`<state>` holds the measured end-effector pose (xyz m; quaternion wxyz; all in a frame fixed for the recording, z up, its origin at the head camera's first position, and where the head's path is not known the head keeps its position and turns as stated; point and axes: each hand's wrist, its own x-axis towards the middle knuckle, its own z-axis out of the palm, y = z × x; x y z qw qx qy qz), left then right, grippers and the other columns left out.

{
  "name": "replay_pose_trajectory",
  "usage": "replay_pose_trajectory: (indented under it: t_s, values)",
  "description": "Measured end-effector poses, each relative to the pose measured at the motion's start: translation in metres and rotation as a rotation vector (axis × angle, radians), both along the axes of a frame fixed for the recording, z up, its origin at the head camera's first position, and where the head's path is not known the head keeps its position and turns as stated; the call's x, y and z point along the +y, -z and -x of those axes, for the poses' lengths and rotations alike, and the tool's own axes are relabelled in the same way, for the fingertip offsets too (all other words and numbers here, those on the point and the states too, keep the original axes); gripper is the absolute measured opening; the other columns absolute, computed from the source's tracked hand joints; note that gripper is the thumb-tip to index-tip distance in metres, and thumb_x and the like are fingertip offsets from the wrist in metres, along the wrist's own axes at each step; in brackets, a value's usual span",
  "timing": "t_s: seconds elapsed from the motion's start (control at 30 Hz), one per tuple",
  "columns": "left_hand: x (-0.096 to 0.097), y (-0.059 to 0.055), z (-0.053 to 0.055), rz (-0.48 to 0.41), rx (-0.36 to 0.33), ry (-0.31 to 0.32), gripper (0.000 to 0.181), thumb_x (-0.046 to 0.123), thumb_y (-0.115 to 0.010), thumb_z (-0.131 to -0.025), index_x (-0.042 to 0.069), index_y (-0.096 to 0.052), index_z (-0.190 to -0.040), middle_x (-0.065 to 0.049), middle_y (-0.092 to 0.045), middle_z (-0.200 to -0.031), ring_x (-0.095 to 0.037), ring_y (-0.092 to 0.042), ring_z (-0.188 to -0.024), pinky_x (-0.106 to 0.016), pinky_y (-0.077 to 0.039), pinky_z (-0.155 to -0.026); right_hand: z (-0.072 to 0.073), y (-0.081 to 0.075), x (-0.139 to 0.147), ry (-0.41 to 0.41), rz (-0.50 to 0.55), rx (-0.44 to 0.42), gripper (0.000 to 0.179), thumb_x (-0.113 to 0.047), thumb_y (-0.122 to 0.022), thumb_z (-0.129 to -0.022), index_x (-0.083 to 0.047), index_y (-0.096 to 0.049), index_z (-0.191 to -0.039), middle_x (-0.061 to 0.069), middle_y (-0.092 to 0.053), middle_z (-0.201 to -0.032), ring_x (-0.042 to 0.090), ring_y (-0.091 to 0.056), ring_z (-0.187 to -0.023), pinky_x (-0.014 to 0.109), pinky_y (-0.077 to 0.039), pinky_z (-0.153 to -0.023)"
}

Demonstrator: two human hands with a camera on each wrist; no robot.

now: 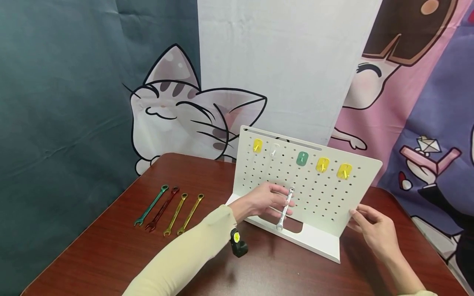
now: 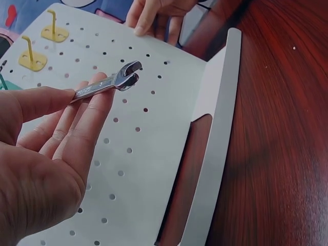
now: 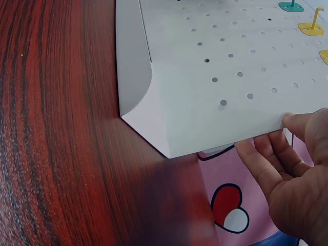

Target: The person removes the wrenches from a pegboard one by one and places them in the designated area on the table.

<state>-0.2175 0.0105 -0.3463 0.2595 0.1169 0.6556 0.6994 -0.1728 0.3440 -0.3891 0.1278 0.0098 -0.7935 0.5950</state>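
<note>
My left hand (image 1: pixel 263 199) pinches a silver combination wrench (image 2: pixel 100 88) between thumb and fingers, in front of the white pegboard (image 1: pixel 326 195). Its open end points down in the head view, and the ring end is up. On the board's right edge, my right hand (image 1: pixel 377 232) grips the panel, thumb (image 3: pixel 297 122) at the front face and fingers (image 3: pixel 259 164) behind. Across the upper board runs a row of hooks: a yellow hook (image 1: pixel 257 146), a clear hook (image 1: pixel 275 150), a green hook (image 1: pixel 302 158) and two more yellow hooks (image 1: pixel 322 165). All hang bare.
Left of the board, a green wrench (image 1: pixel 151 206), a red wrench (image 1: pixel 163 209) and two gold wrenches (image 1: pixel 175 214) lie side by side on the dark wooden table (image 1: pixel 111 250). A printed cartoon curtain (image 1: pixel 92 82) hangs behind. The board's base has a lip (image 1: pixel 318 244).
</note>
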Motion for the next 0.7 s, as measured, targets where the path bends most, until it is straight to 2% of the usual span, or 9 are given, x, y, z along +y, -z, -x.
replay_pose_trajectory:
  t_s: [0.2,0.37,0.5,0.7]
  values:
    - [-0.006,0.002,0.001,0.001,-0.015,-0.02,0.035,-0.003,-0.065,-0.1,-0.004,-0.064,-0.135,-0.024,-0.076,-0.121,-0.037,-0.079,-0.101,-0.041,-0.068,-0.076,0.0,0.0,0.0,-0.001,-0.004,0.003,0.008,-0.013,-0.073,-0.101,-0.017,-0.077,-0.106,-0.018,-0.074,-0.086,0.003,-0.078,-0.073,0.02,-0.063,-0.067]
    - [-0.014,0.006,0.001,-0.002,-0.004,-0.034,0.038,-0.004,-0.065,-0.099,-0.006,-0.061,-0.137,-0.025,-0.076,-0.121,-0.032,-0.08,-0.091,-0.043,-0.067,-0.077,0.0,0.0,0.0,-0.004,0.005,0.0,0.009,-0.013,-0.073,-0.101,-0.019,-0.077,-0.106,-0.018,-0.074,-0.086,0.003,-0.078,-0.073,0.02,-0.063,-0.067]
    - [-0.022,0.008,0.002,0.012,0.005,-0.042,0.038,-0.005,-0.063,-0.099,-0.006,-0.06,-0.137,-0.026,-0.075,-0.122,-0.029,-0.081,-0.089,-0.041,-0.067,-0.076,0.001,0.0,-0.001,-0.01,0.024,0.001,0.01,-0.012,-0.074,-0.1,-0.019,-0.077,-0.106,-0.017,-0.075,-0.087,0.003,-0.078,-0.073,0.02,-0.063,-0.067]
    - [-0.033,0.014,0.004,0.008,0.001,-0.049,0.039,-0.005,-0.063,-0.099,-0.007,-0.058,-0.138,-0.027,-0.075,-0.122,-0.022,-0.079,-0.08,-0.038,-0.068,-0.071,0.0,0.0,0.0,0.006,-0.005,-0.02,0.009,-0.015,-0.074,-0.101,-0.02,-0.077,-0.107,-0.019,-0.074,-0.086,0.004,-0.078,-0.072,0.019,-0.063,-0.067]
